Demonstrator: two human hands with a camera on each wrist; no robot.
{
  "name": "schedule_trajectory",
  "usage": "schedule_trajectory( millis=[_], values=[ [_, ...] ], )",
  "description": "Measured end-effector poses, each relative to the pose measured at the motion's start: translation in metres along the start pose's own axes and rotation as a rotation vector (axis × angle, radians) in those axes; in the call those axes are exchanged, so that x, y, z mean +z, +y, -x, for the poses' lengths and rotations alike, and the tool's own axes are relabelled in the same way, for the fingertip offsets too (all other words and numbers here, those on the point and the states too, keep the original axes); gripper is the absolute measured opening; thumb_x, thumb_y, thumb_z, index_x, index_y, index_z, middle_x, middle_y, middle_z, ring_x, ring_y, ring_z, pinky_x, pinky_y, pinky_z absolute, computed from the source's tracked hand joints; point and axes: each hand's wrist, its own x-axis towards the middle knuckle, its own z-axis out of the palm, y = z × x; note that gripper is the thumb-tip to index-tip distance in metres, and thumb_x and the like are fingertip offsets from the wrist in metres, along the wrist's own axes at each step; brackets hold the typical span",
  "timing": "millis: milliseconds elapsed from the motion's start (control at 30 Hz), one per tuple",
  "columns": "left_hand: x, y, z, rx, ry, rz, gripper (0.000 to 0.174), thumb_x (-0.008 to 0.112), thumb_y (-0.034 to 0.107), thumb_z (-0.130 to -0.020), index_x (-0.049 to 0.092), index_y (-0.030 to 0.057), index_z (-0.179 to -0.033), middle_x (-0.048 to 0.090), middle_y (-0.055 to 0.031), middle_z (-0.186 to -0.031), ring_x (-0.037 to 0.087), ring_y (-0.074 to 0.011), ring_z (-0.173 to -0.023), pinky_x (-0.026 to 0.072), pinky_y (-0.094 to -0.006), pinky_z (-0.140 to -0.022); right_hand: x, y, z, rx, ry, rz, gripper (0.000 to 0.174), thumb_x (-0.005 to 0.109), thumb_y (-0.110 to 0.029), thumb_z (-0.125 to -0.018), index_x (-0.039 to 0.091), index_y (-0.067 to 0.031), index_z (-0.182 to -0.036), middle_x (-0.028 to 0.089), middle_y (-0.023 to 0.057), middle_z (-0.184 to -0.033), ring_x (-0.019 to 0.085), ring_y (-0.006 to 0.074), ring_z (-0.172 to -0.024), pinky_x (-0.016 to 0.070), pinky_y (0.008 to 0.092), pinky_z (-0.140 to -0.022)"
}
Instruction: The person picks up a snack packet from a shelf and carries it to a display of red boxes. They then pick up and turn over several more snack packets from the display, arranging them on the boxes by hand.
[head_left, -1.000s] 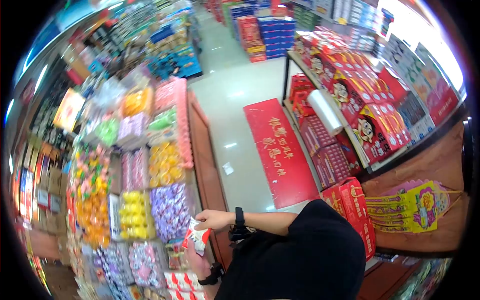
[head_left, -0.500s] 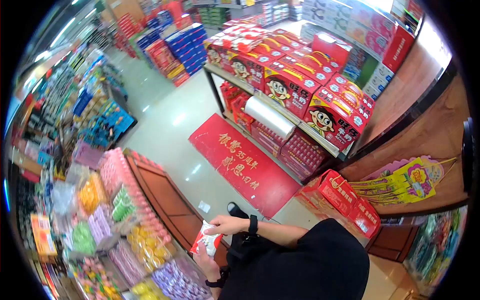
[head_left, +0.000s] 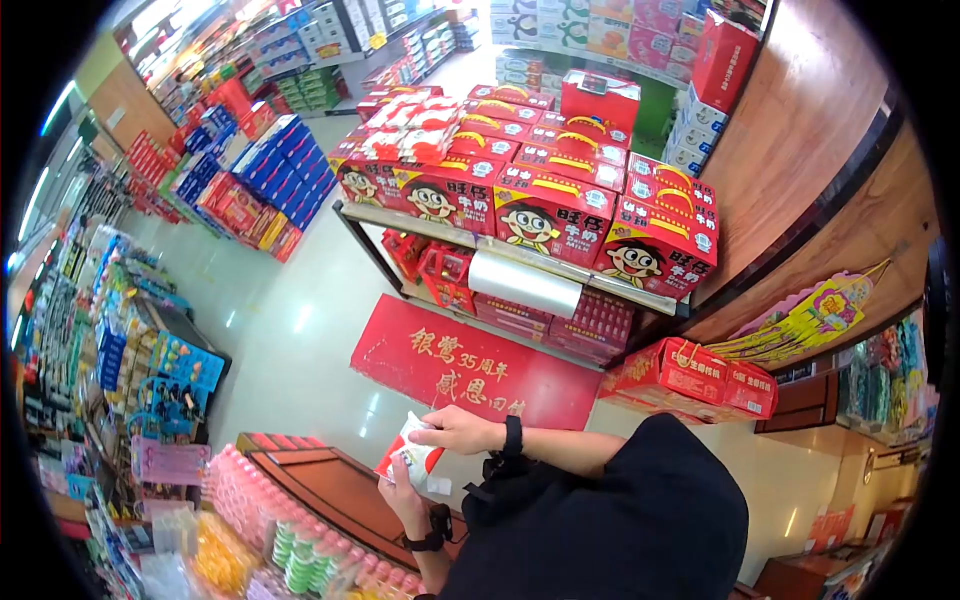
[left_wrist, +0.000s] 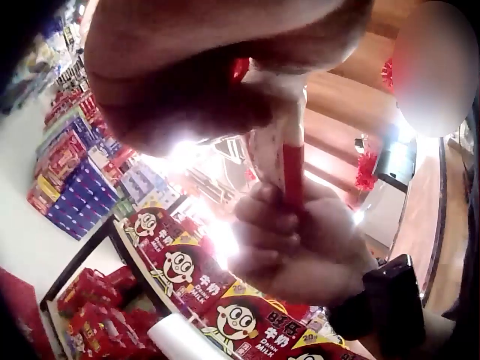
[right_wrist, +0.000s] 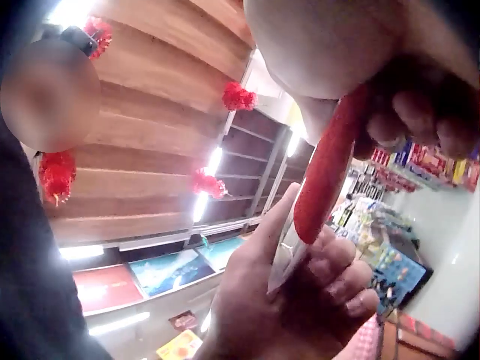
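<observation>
A small soft red-and-white packet (head_left: 415,450) is held between both hands in front of the body. My right hand (head_left: 462,430) grips its upper end, and in the left wrist view that hand (left_wrist: 274,240) has its fingers curled against it. At the lower end my left hand (head_left: 402,500) pinches it; the right wrist view has this hand (right_wrist: 292,292) with thumb on one side and fingers on the other. Seen edge-on there, the packet (right_wrist: 324,180) shows a red face. Each wrist wears a black band.
Ahead stands a shelf with red milk boxes (head_left: 555,215), red-and-white packets (head_left: 415,122) on top and a roll of clear film (head_left: 525,283) along its front. A red mat (head_left: 450,365) lies on the floor. Bagged sweets (head_left: 225,555) fill the wooden counter (head_left: 330,490) at lower left.
The view has swung right, so the sweets counter moved to the lower left and the milk-box shelf came to the middle. Both hands stay on the packet throughout.
</observation>
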Motion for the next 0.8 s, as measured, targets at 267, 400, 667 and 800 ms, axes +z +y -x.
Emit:
schedule_trajectory(
  millis=[267,400,667,800],
  values=[
    [0.001,0.016,-0.119,-0.066,-0.34,-0.357,0.029,0.054,0.023,-0.098,0.063,-0.0035,-0.107,0.066,-0.0038,-0.092,0.057,-0.0078,-0.077,0.0451,-0.0232,-0.068,-0.043,-0.006,-0.05,-0.05,0.351,-0.08,0.037,0.054,-0.033,-0.097,0.063,0.002,-0.093,0.058,0.0077,-0.07,0.052,0.0114,-0.067,0.044,0.031,-0.062],
    [0.037,0.025,-0.172,-0.031,-0.371,-0.3,0.03,0.057,0.025,-0.096,0.065,-0.0036,-0.101,0.065,-0.0024,-0.085,0.055,-0.0071,-0.074,0.0435,-0.0243,-0.064,-0.078,0.003,-0.087,-0.109,0.406,-0.076,0.038,0.053,-0.034,-0.097,0.063,0.0021,-0.096,0.06,0.0067,-0.074,0.052,0.0114,-0.068,0.0438,0.0317,-0.063],
    [0.092,0.026,-0.275,0.026,-0.339,-0.443,0.033,0.056,0.028,-0.097,0.065,-0.004,-0.097,0.064,-0.0043,-0.08,0.054,-0.0103,-0.07,0.0434,-0.0269,-0.063,-0.164,-0.013,-0.174,-0.005,0.362,-0.175,0.038,0.054,-0.037,-0.097,0.064,0.0,-0.097,0.052,-0.002,-0.064,0.047,0.004,-0.062,0.038,0.0256,-0.054],
    [0.115,0.036,-0.337,-0.009,-0.348,-0.47,0.033,0.055,0.028,-0.097,0.065,-0.0026,-0.097,0.064,-0.0043,-0.081,0.055,-0.0102,-0.072,0.0444,-0.0259,-0.064,-0.218,-0.016,-0.228,-0.082,0.344,-0.048,0.035,0.058,-0.032,-0.096,0.062,0.0023,-0.088,0.051,0.0,-0.065,0.044,0.0067,-0.063,0.0386,0.0282,-0.055]
  ],
)
